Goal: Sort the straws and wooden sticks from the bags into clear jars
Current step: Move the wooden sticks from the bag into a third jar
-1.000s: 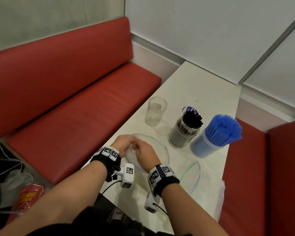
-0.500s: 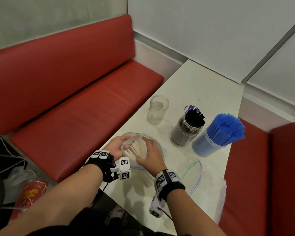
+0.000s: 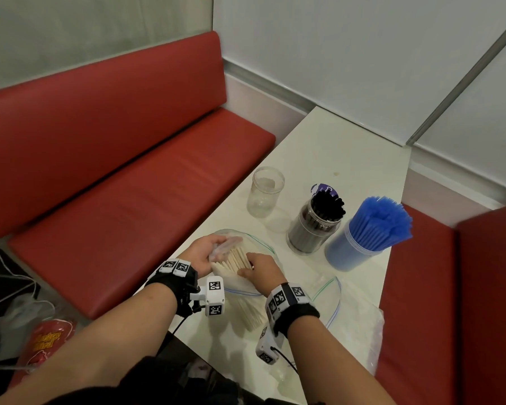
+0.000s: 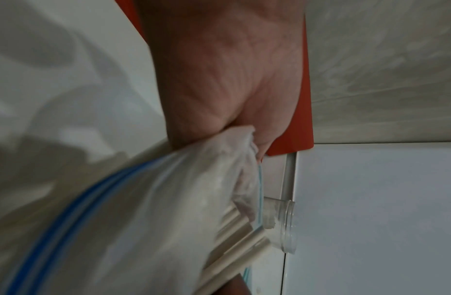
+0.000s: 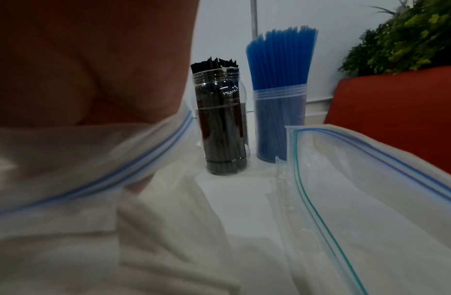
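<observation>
A bundle of pale wooden sticks (image 3: 236, 263) pokes out of a clear zip bag (image 3: 254, 247) lying near the table's left edge. My left hand (image 3: 206, 251) grips the bag's bunched plastic (image 4: 226, 159) beside the stick ends (image 4: 240, 237). My right hand (image 3: 259, 268) has its fingers curled over the stick bundle from the right. An empty clear jar (image 3: 265, 192) stands farther back, also visible in the left wrist view as the jar (image 4: 282, 225). One jar holds black straws (image 3: 316, 222) (image 5: 220, 119), another blue straws (image 3: 362, 238) (image 5: 279, 99).
A second, empty zip bag (image 3: 330, 299) (image 5: 370, 189) lies flat on the white table (image 3: 342, 159) to the right of my hands. Red bench seats (image 3: 129, 185) flank the table on both sides. A red snack bag (image 3: 46, 343) lies on the floor at left.
The stick bundle has come out of the bag's mouth; a second ago only plastic showed under my hands. My right hand now lies over the exposed sticks.
</observation>
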Demonstrator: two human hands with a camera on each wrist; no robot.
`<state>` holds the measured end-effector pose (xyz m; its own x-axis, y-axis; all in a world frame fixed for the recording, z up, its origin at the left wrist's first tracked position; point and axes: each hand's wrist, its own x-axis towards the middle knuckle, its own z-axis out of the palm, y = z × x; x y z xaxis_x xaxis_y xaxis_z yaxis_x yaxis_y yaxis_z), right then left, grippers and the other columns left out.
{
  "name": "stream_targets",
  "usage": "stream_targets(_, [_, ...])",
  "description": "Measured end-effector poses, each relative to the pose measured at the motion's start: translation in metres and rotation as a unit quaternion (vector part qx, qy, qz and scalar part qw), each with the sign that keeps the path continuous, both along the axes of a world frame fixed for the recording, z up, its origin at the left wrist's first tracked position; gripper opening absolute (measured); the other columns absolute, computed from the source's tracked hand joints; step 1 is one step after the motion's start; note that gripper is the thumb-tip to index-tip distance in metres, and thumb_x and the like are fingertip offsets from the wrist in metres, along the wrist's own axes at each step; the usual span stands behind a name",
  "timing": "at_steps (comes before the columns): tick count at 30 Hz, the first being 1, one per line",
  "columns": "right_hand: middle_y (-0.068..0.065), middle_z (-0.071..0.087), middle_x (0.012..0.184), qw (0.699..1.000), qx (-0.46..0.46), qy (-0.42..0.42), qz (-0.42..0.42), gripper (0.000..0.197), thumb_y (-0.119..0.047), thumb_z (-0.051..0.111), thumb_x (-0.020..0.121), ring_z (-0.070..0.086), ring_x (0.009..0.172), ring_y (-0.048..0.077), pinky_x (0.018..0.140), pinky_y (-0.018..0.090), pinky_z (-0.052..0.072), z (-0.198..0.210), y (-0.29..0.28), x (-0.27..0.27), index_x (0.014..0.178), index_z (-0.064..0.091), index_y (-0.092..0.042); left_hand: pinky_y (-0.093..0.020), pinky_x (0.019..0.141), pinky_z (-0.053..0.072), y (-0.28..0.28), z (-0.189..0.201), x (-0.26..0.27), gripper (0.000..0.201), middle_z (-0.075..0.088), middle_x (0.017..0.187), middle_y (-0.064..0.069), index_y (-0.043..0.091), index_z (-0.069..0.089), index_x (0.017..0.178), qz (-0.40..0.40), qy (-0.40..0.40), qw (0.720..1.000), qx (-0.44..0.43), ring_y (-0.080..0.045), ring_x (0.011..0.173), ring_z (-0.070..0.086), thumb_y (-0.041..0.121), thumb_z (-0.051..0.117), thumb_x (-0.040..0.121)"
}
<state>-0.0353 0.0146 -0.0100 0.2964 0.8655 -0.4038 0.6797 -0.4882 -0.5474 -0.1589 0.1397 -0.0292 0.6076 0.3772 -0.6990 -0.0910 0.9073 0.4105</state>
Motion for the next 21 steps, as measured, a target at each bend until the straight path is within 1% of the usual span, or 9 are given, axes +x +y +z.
stream_targets(4, [0.011, 0.059, 0.096, 1.0, -0.017, -0.004, 0.005, 0.017, -0.022, 0.065, 0.093, 0.054, 0.091, 0.026, 0.073, 0.029, 0.034, 0.009, 0.005, 0.005, 0.096, 0.055, -0.008, -0.017, 0.033, 0.04, 0.004, 0.003, 0.006, 0.043, 0.061, 0.125, -0.013, 0.001, 0.041, 0.143, -0.013, 0.007, 0.999, 0.03, -0.011, 0.037, 0.054, 0.012, 0.04, 0.102])
stream_targets(8, [0.009, 0.063, 0.106, 1.0, -0.011, -0.001, 0.012, 0.022, -0.025, 0.066, 0.094, 0.057, 0.099, 0.027, 0.079, 0.03, 0.04, 0.016, 0.008, 0.004, 0.107, 0.057, -0.01, -0.015, 0.027, 0.033, 0.008, 0.01, 0.01, 0.038, 0.07, 0.103, -0.013, 0.005, 0.044, 0.14, -0.031, -0.012, 0.999, 0.023, -0.013, 0.03, 0.045, 0.012, 0.04, 0.102])
stream_targets(11, [0.014, 0.064, 0.125, 0.999, -0.045, -0.012, 0.013, 0.036, -0.023, 0.064, 0.096, 0.058, 0.117, 0.03, 0.096, 0.034, 0.046, 0.02, 0.01, 0.005, 0.127, 0.059, -0.005, -0.015, 0.028, 0.033, 0.01, 0.015, 0.011, 0.023, 0.069, 0.111, -0.012, 0.01, 0.051, 0.122, -0.044, -0.002, 0.998, 0.053, -0.014, 0.029, 0.045, 0.01, 0.042, 0.101])
stream_targets(13, [0.015, 0.065, 0.123, 0.999, -0.04, 0.009, 0.0, 0.032, -0.019, 0.063, 0.095, 0.059, 0.116, 0.03, 0.097, 0.036, 0.047, 0.028, 0.012, 0.01, 0.123, 0.062, -0.004, -0.015, 0.028, 0.03, 0.012, 0.016, 0.012, 0.016, 0.07, 0.113, -0.011, 0.011, 0.052, 0.113, -0.05, 0.002, 0.997, 0.058, -0.013, 0.03, 0.041, 0.009, 0.042, 0.1])
stream_targets(16, [0.015, 0.071, 0.106, 0.992, 0.039, 0.103, -0.067, 0.018, -0.009, 0.061, 0.09, 0.063, 0.101, 0.027, 0.091, 0.039, 0.05, 0.042, 0.011, 0.018, 0.106, 0.066, -0.003, -0.018, 0.032, 0.031, 0.016, 0.015, 0.014, 0.018, 0.075, 0.092, -0.01, 0.01, 0.052, 0.114, -0.048, 0.028, 0.997, 0.061, -0.015, 0.041, 0.043, 0.01, 0.041, 0.1])
stream_targets(17, [0.013, 0.072, 0.103, 0.986, 0.056, 0.131, -0.084, 0.017, -0.005, 0.06, 0.088, 0.063, 0.098, 0.026, 0.088, 0.037, 0.049, 0.044, 0.01, 0.02, 0.105, 0.066, -0.005, -0.017, 0.031, 0.032, 0.017, 0.014, 0.015, 0.018, 0.075, 0.089, -0.011, 0.009, 0.053, 0.114, -0.045, 0.03, 0.997, 0.061, -0.015, 0.038, 0.043, 0.01, 0.04, 0.101])
stream_targets(19, [0.009, 0.071, 0.1, 0.983, 0.042, 0.158, -0.078, 0.017, -0.002, 0.06, 0.089, 0.061, 0.092, 0.023, 0.082, 0.031, 0.045, 0.048, 0.01, 0.023, 0.102, 0.065, -0.01, -0.015, 0.03, 0.033, 0.019, 0.015, 0.017, 0.017, 0.075, 0.094, -0.012, 0.01, 0.051, 0.112, -0.042, 0.02, 0.997, 0.061, -0.015, 0.031, 0.043, 0.009, 0.038, 0.102])
stream_targets(20, [0.006, 0.069, 0.098, 0.987, 0.014, 0.152, -0.051, 0.014, -0.002, 0.06, 0.09, 0.059, 0.087, 0.02, 0.08, 0.029, 0.044, 0.049, 0.01, 0.025, 0.099, 0.065, -0.013, -0.017, 0.033, 0.037, 0.02, 0.016, 0.018, 0.018, 0.075, 0.099, -0.012, 0.01, 0.051, 0.114, -0.039, 0.02, 0.997, 0.064, -0.017, 0.035, 0.049, 0.009, 0.038, 0.102])
stream_targets(21, [0.004, 0.067, 0.097, 0.991, -0.02, 0.134, -0.011, 0.012, -0.004, 0.059, 0.092, 0.056, 0.082, 0.017, 0.078, 0.028, 0.043, 0.049, 0.011, 0.027, 0.094, 0.065, -0.014, -0.022, 0.04, 0.043, 0.02, 0.016, 0.02, 0.022, 0.074, 0.105, -0.013, 0.011, 0.05, 0.12, -0.039, 0.024, 0.997, 0.07, -0.02, 0.046, 0.056, 0.009, 0.037, 0.102])
